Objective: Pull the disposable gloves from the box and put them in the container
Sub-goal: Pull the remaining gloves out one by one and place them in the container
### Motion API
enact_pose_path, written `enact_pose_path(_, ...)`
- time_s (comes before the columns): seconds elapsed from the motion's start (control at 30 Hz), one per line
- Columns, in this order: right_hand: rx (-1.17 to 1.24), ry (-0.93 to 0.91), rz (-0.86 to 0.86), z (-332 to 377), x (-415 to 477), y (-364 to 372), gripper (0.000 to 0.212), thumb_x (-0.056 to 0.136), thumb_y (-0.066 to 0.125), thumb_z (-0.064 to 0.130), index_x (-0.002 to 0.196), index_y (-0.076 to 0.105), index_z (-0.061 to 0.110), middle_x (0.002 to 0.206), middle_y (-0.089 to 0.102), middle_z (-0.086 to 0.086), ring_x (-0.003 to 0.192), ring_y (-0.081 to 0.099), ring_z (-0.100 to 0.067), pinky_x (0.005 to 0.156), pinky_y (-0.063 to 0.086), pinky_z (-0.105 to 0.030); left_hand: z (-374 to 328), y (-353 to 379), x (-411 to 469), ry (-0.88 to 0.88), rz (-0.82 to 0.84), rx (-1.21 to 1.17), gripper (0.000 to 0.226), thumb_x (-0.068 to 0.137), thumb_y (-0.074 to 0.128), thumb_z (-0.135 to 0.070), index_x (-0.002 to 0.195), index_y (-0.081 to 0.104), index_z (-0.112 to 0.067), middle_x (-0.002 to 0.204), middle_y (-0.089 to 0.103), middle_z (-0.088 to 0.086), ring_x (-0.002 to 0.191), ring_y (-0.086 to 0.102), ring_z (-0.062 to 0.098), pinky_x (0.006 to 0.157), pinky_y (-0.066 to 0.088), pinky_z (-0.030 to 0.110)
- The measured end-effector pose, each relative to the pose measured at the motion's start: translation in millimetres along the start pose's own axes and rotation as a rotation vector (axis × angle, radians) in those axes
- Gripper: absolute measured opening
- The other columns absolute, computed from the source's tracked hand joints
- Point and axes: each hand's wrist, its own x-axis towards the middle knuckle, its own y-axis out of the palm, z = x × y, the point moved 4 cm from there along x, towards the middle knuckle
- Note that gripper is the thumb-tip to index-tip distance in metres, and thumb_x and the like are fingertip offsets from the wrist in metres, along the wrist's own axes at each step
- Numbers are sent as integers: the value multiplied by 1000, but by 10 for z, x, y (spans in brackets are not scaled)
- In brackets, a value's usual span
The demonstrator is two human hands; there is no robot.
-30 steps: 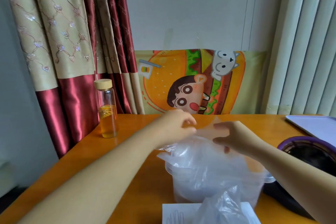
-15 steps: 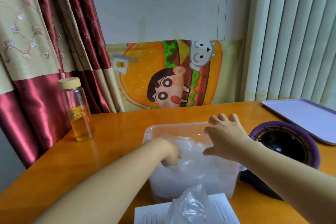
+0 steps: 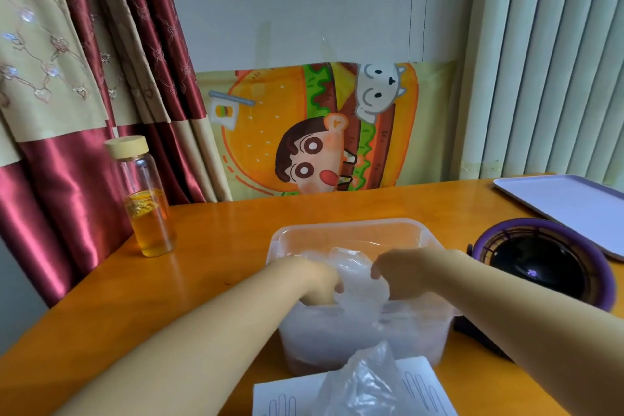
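The right hand (image 3: pixel 405 275) has dropped into the container (image 3: pixel 347 224), fingers curled round the gloves (image 3: pixel 358 284) there. I cannot tell the state of the left hand's (image 3: pixel 314 284) fingers, buried beside them. The box (image 3: pixel 280 398) bears printed hand outlines.

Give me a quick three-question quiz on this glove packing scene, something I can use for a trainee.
1. True or false: the left hand and the right hand both reach into the container, at the gloves.
2. What sticks out of the box at the near edge? A) a glove B) a spoon C) a lid
3. Fill in: the bottle of amber liquid stands to the container's ___ side.

Key: 1 true; 2 A; 3 left.
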Motion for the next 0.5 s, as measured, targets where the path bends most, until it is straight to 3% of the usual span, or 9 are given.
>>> enact_pose_path(0.07, 106, -16, -208, 20, -218, -221, 52, 89, 61, 35, 135, 49, 14, 133, 54, 0, 118, 51, -18, 96, 40, -24, 16, -131, -128, 51, -178, -98, 45, 98, 51, -32, 141, 46, -22, 144, 47, 0, 127, 46, 21, 101, 38, 31)
enact_pose_path(0.13, 215, -82, -409, 72, -499, -451, 39, 88, 63, 35, 123, 59, 20, 116, 63, 6, 94, 58, -7, 77, 41, -9, 63, -251, -310, 114, -378, -196, 37, 95, 55, -35, 131, 56, -24, 132, 57, -5, 116, 54, 15, 98, 45, 31)
enact_pose_path(0.2, 331, -170, -522, 142, -804, -594, 23, 88, 64, 32, 108, 66, 23, 94, 65, 14, 71, 57, 4, 61, 41, -4, 102, -290, -544, 179, -557, -338, 27, 94, 57, -28, 121, 63, -24, 118, 63, -9, 102, 59, 6, 91, 49, 26)
enact_pose_path(0.3, 485, -306, -414, 303, -1208, -608, 15, 85, 64, 38, 98, 67, 29, 86, 67, 18, 67, 65, 0, 64, 49, -10, 107, -193, -993, 275, -747, -524, 18, 95, 57, -20, 107, 67, -27, 102, 63, -19, 89, 57, -5, 77, 46, 8)
enact_pose_path(0.37, 521, -357, -246, 442, -1406, -521, 32, 78, 63, 50, 106, 62, 34, 96, 67, 19, 78, 65, 2, 70, 50, -10, 79, -58, -1250, 319, -788, -647, 14, 94, 58, -23, 101, 67, -32, 97, 65, -21, 88, 61, -5, 75, 47, 9)
enact_pose_path(0.43, 477, -347, -140, 548, -1520, -420, 53, 72, 65, 56, 120, 51, 41, 111, 59, 25, 93, 61, 4, 77, 48, -9, 43, 104, -1399, 347, -717, -760, 12, 90, 59, -39, 102, 62, -39, 96, 67, -19, 87, 64, -4, 76, 50, 11)
enact_pose_path(0.5, 408, -332, -102, 614, -1582, -338, 73, 69, 71, 55, 133, 38, 44, 119, 48, 27, 104, 57, 1, 81, 45, -9, -22, 268, -1454, 348, -569, -788, 36, 75, 54, -66, 107, 54, -49, 105, 64, -21, 93, 63, -4, 81, 51, 13)
